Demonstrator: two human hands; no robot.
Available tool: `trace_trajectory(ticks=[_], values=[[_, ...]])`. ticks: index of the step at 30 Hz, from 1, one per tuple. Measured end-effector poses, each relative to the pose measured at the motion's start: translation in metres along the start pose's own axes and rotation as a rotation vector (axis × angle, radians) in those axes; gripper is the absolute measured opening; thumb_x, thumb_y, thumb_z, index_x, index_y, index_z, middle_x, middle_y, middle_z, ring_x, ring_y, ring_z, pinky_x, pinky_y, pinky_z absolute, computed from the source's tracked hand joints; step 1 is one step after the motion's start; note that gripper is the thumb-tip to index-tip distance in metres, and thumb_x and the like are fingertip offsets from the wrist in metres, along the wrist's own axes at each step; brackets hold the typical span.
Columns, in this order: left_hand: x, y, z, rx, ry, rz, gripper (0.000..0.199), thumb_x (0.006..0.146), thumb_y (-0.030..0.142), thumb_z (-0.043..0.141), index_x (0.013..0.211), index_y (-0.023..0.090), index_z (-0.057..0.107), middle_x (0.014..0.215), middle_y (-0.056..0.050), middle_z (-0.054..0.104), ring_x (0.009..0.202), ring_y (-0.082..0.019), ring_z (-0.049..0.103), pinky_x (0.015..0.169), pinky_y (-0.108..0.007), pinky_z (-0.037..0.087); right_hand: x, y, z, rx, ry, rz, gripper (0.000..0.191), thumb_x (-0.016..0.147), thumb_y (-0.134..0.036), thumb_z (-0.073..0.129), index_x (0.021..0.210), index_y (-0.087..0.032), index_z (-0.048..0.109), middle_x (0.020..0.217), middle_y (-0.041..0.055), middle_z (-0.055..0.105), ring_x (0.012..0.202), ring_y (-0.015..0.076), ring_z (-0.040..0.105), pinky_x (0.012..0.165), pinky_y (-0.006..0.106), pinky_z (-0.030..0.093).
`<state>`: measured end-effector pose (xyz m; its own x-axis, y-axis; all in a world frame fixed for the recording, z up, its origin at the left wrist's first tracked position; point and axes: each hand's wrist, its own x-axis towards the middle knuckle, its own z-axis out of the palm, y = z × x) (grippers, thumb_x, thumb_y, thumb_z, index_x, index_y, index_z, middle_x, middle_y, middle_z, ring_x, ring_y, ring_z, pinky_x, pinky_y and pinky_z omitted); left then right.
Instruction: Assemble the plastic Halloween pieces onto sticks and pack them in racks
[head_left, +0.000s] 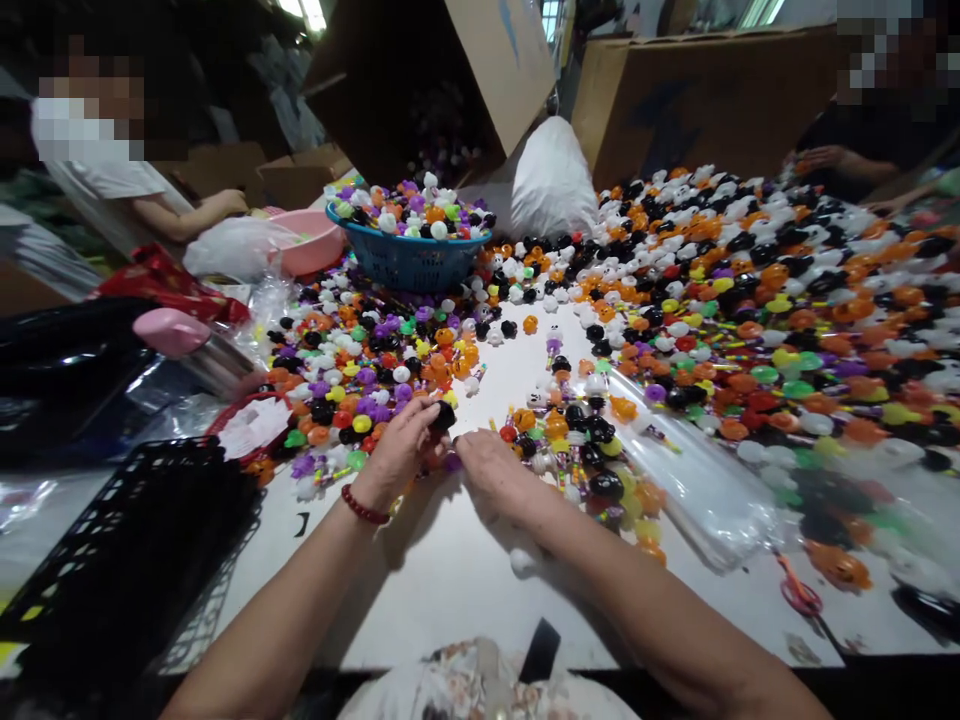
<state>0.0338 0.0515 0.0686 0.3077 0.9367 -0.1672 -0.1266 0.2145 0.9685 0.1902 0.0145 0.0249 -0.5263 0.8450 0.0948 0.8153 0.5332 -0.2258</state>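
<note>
My left hand (405, 450), with a red bead bracelet at the wrist, holds a small black piece (442, 415) between thumb and fingers over the white table (450, 590). Just right of it is my right hand (484, 462), its fingertips pinched close to the left fingers; what they hold is too small to tell. A purple piece (453, 462) shows between the hands. Heaps of small coloured pieces (375, 385) lie beyond both hands, in orange, black, white, purple, yellow and green. A white ball (525, 560) lies beneath my right forearm.
A blue basket (416, 255) heaped with pieces stands behind. Clear plastic bags (697, 480) and red scissors (800, 590) lie right. On the left are a black crate (135, 560), a red basket (217, 425) and a pink-lidded flask (176, 335). People work at both far sides.
</note>
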Motion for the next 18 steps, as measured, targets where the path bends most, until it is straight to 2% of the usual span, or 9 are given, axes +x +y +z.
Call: trace_trajectory(ticks=[4, 6, 8, 10, 14, 18], values=[[-0.028, -0.007, 0.001, -0.142, -0.002, -0.074, 0.043, 0.082, 0.048, 0.066, 0.112, 0.018, 0.060, 0.078, -0.001, 0.060, 0.058, -0.010, 0.056, 0.047, -0.019, 0.039, -0.002, -0.008, 0.007, -0.060, 0.008, 0.002, 0.021, 0.083, -0.010, 0.057, 0.103, -0.013, 0.062, 0.106, 0.0140, 0.061, 0.100, 0.0305, 0.052, 0.093, 0.044, 0.042], [-0.035, -0.010, 0.003, -0.159, 0.022, -0.070, 0.043, 0.084, 0.051, 0.064, 0.110, 0.016, 0.061, 0.069, 0.001, 0.056, 0.051, -0.008, 0.051, 0.042, -0.018, 0.034, 0.000, -0.011, 0.007, -0.068, 0.030, 0.020, 0.022, 0.082, -0.010, 0.058, 0.103, -0.012, 0.061, 0.106, 0.0158, 0.059, 0.101, 0.0316, 0.051, 0.094, 0.046, 0.041], [-0.040, -0.013, 0.004, -0.165, 0.055, -0.063, 0.042, 0.085, 0.055, 0.060, 0.103, 0.017, 0.061, 0.063, 0.004, 0.051, 0.042, -0.005, 0.042, 0.039, -0.017, 0.026, 0.000, -0.012, 0.003, 0.041, 0.078, 0.068, 0.018, 0.083, -0.009, 0.057, 0.101, -0.012, 0.059, 0.102, 0.0148, 0.060, 0.099, 0.0288, 0.052, 0.098, 0.046, 0.040], [-0.043, -0.016, 0.005, -0.143, 0.104, -0.044, 0.041, 0.087, 0.056, 0.057, 0.100, 0.018, 0.061, 0.062, 0.005, 0.049, 0.040, -0.004, 0.037, 0.038, -0.017, 0.023, -0.004, -0.012, -0.005, 0.210, 0.131, 0.144, 0.012, 0.088, -0.011, 0.054, 0.099, -0.014, 0.057, 0.096, 0.0112, 0.062, 0.093, 0.0243, 0.054, 0.095, 0.041, 0.042], [-0.048, -0.022, 0.005, 0.016, 0.202, 0.034, 0.040, 0.089, 0.055, 0.054, 0.100, 0.018, 0.063, 0.068, 0.004, 0.050, 0.046, -0.005, 0.037, 0.039, -0.018, 0.025, -0.025, -0.013, -0.027, 0.406, 0.197, 0.236, 0.011, 0.099, -0.021, 0.046, 0.107, -0.017, 0.052, 0.095, 0.0053, 0.064, 0.081, 0.0173, 0.057, 0.073, 0.029, 0.047], [-0.050, -0.030, 0.007, 0.157, 0.197, 0.049, 0.042, 0.091, 0.058, 0.050, 0.094, 0.019, 0.063, 0.064, 0.003, 0.048, 0.049, -0.009, 0.039, 0.042, -0.021, 0.028, -0.049, -0.016, -0.043, 0.657, 0.270, 0.233, 0.011, 0.099, -0.025, 0.051, 0.101, -0.019, 0.060, 0.088, 0.0015, 0.065, 0.078, 0.0144, 0.059, 0.070, 0.025, 0.043]])
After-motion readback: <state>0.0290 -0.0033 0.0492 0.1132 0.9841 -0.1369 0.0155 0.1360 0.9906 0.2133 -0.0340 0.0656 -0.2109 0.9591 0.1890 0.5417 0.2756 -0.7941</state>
